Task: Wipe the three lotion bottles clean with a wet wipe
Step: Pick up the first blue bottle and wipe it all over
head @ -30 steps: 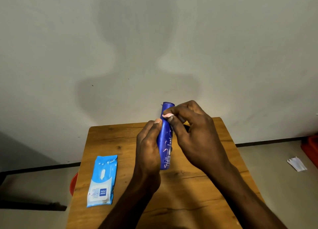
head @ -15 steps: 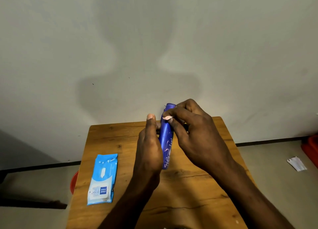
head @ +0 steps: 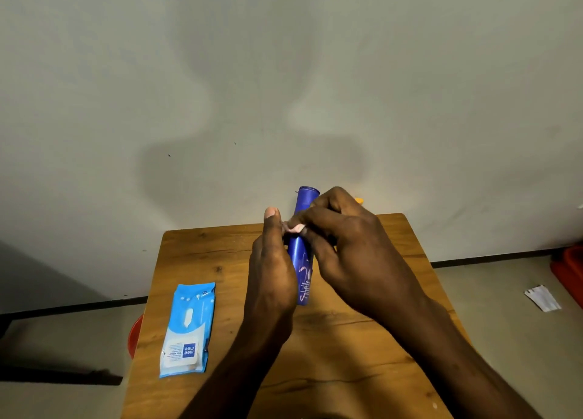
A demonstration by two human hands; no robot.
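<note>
A tall blue lotion bottle (head: 302,261) is held upright above the wooden table (head: 315,349). My left hand (head: 273,273) holds its left side, thumb pointing up beside it. My right hand (head: 344,245) curls round the bottle's upper part and presses a small whitish-pink wet wipe (head: 295,228) against it with the fingertips. Behind my right hand a bit of an orange object (head: 359,200) shows; the rest of it is hidden. A blue pack of wet wipes (head: 188,327) lies flat on the left of the table.
The table stands against a pale wall. A red round object (head: 135,336) shows under the table's left edge. On the floor at the right lie a white scrap of paper (head: 542,297) and a red object (head: 568,270).
My left thumb has lifted off the bottle and now points up. My right hand's fingers with the wipe have slid leftward across the bottle. The bottle has tilted slightly.
</note>
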